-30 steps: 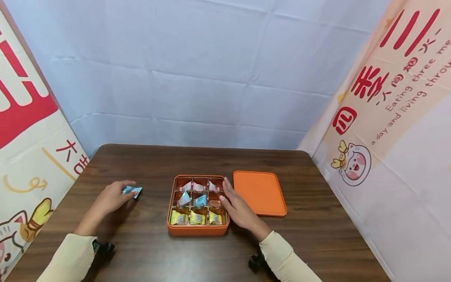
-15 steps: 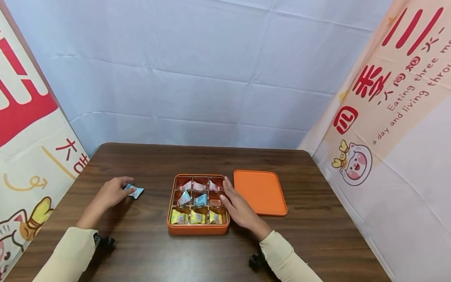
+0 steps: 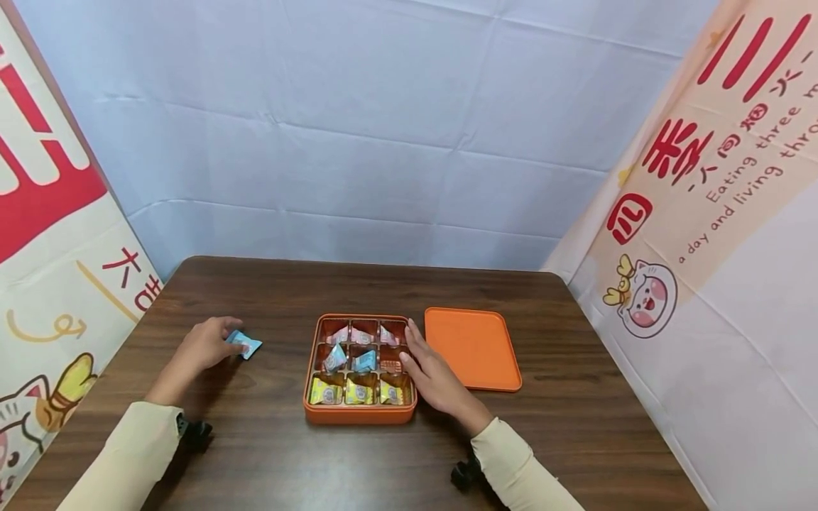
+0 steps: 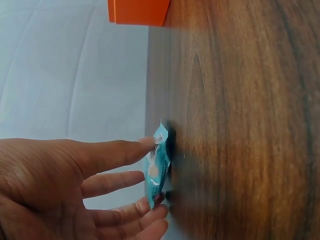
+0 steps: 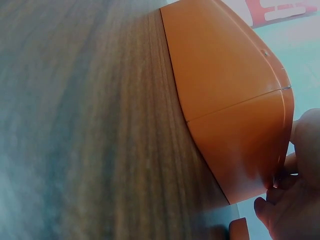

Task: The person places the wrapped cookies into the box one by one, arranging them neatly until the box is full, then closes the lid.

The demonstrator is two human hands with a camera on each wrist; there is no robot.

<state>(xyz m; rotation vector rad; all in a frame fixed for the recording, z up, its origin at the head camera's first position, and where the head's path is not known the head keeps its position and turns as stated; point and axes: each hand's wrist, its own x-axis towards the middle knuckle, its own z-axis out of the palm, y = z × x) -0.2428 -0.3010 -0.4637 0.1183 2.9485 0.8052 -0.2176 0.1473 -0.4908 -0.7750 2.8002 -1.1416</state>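
Note:
At the left of the table, my left hand (image 3: 203,346) holds a small blue wrapped candy (image 3: 246,344). In the left wrist view the thumb touches one end of this candy (image 4: 159,167) and fingers touch the other, low over the wood. An orange box (image 3: 360,416) with a divided tray stands mid-table. Pink candies (image 3: 363,335) sit in its back row, blue ones (image 3: 365,362) in the middle row, yellow ones (image 3: 360,392) in front. The middle row's right compartment shows a ribbed bottom. My right hand (image 3: 437,380) rests against the box's right side, fingers extended.
An orange square lid (image 3: 473,348) lies on the brown wooden table (image 3: 358,468), right of the box. Pale cloth (image 3: 383,128) hangs behind the table, and printed cloths (image 3: 716,234) flank both sides.
The left hand has shifted slightly away and to the right, and the blue candy has turned a little with it. The right hand and box have stayed in place.

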